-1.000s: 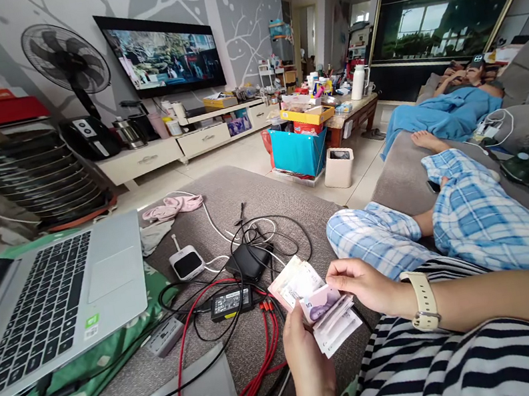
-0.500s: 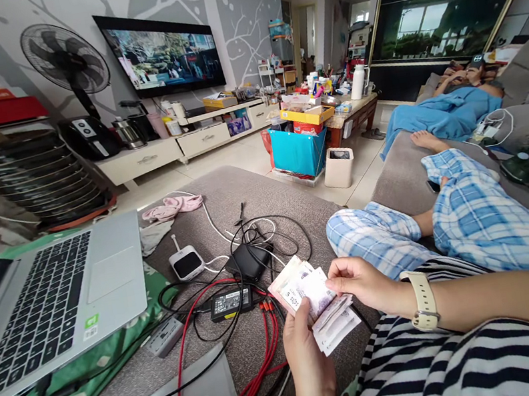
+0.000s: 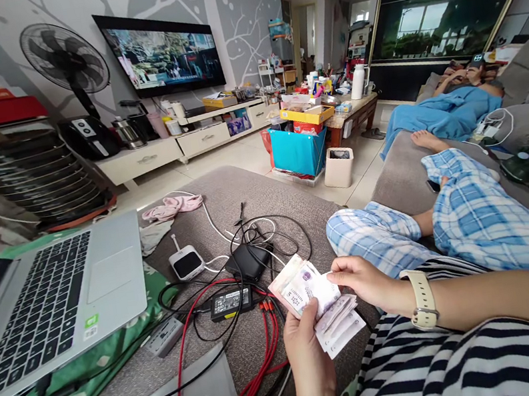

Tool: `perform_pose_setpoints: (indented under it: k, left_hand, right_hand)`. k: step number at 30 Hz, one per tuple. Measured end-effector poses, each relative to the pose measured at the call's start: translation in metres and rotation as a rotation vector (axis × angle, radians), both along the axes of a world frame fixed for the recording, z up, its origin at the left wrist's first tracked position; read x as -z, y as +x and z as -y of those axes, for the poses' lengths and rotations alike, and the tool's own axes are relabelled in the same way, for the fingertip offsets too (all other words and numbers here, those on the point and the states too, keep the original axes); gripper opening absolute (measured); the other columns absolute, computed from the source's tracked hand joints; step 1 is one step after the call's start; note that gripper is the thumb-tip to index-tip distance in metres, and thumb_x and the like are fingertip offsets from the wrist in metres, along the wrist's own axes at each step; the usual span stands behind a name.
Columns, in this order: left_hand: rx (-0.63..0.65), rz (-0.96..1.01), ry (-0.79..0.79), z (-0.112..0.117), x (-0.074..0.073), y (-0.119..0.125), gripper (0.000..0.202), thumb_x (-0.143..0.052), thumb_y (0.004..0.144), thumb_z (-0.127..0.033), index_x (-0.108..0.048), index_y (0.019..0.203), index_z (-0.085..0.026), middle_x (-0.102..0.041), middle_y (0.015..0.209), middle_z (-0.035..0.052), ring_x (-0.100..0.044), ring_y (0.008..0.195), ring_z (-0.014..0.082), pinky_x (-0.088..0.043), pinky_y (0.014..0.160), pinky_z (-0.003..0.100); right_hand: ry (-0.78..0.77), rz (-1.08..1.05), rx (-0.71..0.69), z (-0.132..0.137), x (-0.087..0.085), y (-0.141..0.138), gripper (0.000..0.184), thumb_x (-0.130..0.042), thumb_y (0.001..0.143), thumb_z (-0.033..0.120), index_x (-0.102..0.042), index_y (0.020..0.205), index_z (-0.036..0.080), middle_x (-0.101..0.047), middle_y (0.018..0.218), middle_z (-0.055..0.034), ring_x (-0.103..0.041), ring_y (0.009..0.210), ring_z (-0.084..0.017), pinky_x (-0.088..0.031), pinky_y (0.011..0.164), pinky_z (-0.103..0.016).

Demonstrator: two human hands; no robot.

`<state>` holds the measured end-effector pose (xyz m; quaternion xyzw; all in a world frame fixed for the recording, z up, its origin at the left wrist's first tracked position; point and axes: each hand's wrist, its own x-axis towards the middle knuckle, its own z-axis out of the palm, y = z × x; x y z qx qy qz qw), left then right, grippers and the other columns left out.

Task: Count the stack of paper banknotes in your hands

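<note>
A fanned, partly folded bundle of pale banknotes [image 3: 297,289] with purple and pinkish print is between my hands, above the sofa. My left hand [image 3: 305,343] is closed on the bundle from below, its thumb pressed across the front. Several folded ends hang over on the right side of that thumb. At the upper right edge, my right hand [image 3: 362,281] pinches one note between thumb and fingers. The wrist behind it carries a cream watch [image 3: 422,299]. Fingers behind the notes are hidden.
Left of the hands, black and red cables [image 3: 268,339] tangle around a power adapter [image 3: 231,303] and a black box [image 3: 249,261]. A laptop [image 3: 58,300] stands open at far left. Another person lies under a blue blanket [image 3: 433,112]; a bin [image 3: 339,167] stands beyond the sofa.
My left thumb has slid slightly right over the notes, and the folded ends have shifted a little right and down. My right hand still pinches the edge.
</note>
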<state>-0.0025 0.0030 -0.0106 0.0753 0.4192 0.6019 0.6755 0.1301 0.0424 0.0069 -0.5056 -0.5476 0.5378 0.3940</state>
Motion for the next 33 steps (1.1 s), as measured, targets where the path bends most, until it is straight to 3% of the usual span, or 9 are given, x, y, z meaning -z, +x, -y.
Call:
perform_pose_setpoints:
  k: [9, 18, 33]
  left_hand:
    - [-0.011, 0.031, 0.004, 0.0, 0.0, 0.0, 0.037, -0.069, 0.066, -0.014, -0.065, 0.103, -0.012, -0.071, 0.099, 0.0132, -0.068, 0.088, 0.025, -0.054, 0.077, 0.033]
    - [-0.068, 0.071, -0.009, -0.003, -0.004, 0.003, 0.033, -0.058, 0.08, -0.022, -0.064, 0.11, -0.009, -0.07, 0.102, 0.0145, -0.067, 0.095, 0.0252, -0.052, 0.083, 0.035]
    - [-0.035, 0.042, -0.03, -0.008, 0.01, -0.001, 0.032, -0.059, 0.078, -0.024, -0.066, 0.106, -0.01, -0.07, 0.101, 0.0135, -0.067, 0.092, 0.0245, -0.052, 0.082, 0.035]
  right_hand:
    - [0.044, 0.011, -0.002, 0.001, -0.003, -0.001, 0.026, -0.06, 0.079, 0.036, -0.053, 0.063, 0.017, -0.045, 0.058, 0.0038, -0.04, 0.058, -0.011, -0.03, 0.057, -0.026]
    - [0.064, -0.006, -0.047, 0.001, -0.004, -0.001, 0.029, -0.059, 0.08, 0.042, -0.054, 0.067, 0.016, -0.043, 0.059, 0.0039, -0.037, 0.057, -0.01, -0.026, 0.054, -0.025]
    - [0.066, -0.024, -0.102, 0.001, -0.003, -0.001, 0.032, -0.061, 0.08, 0.047, -0.054, 0.071, 0.016, -0.045, 0.061, 0.0035, -0.038, 0.056, -0.01, -0.028, 0.054, -0.025]
